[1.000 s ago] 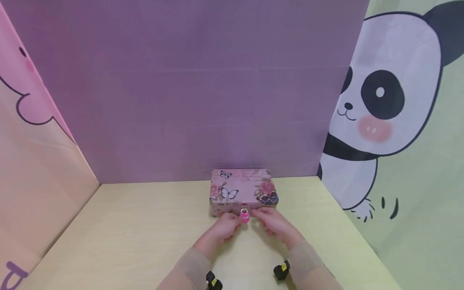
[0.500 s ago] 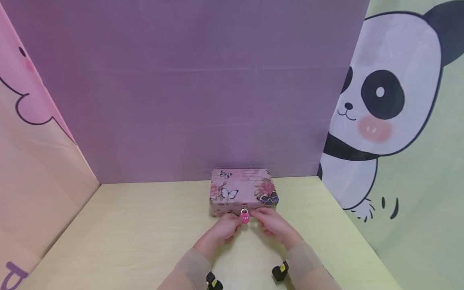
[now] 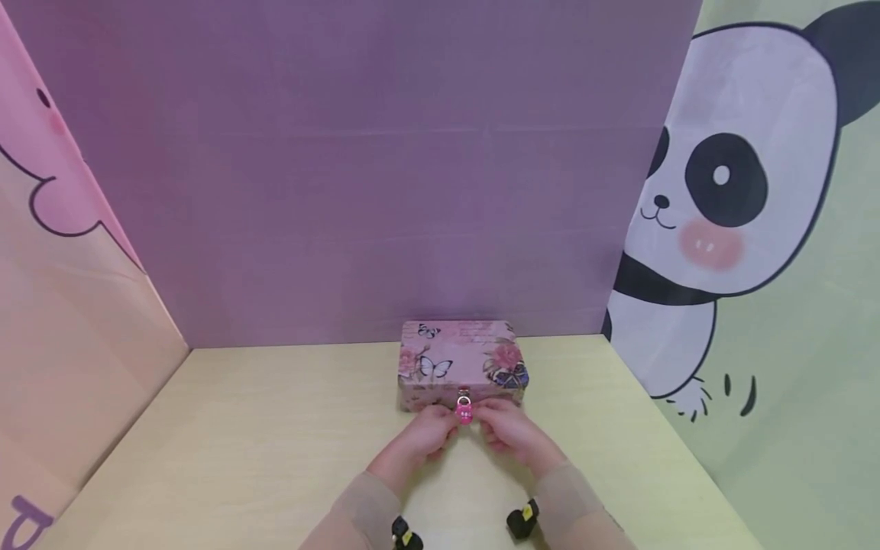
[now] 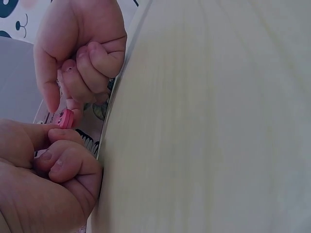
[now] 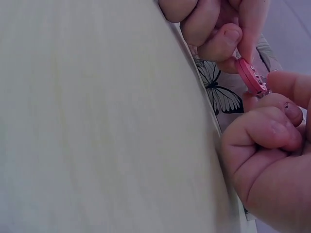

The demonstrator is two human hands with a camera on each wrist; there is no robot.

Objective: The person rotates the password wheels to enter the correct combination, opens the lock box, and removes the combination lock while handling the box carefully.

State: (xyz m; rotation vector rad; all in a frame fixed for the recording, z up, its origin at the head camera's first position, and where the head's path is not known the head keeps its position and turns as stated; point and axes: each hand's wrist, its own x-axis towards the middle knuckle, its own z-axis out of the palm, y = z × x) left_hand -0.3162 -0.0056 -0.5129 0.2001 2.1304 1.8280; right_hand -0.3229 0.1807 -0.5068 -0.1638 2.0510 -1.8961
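Sleeves, beige, at btm; then L hand, thumb + index pinching L edge of lock, & R hand, thumb + index pinching its R edge, other fingers of both curled in. Lock hangs by its shackle at clasp, front ctr of box, pink w/ butterflies & flowers, lid down, on far side of table. Behind box, purple wall; R side, panda on pale grn wall.
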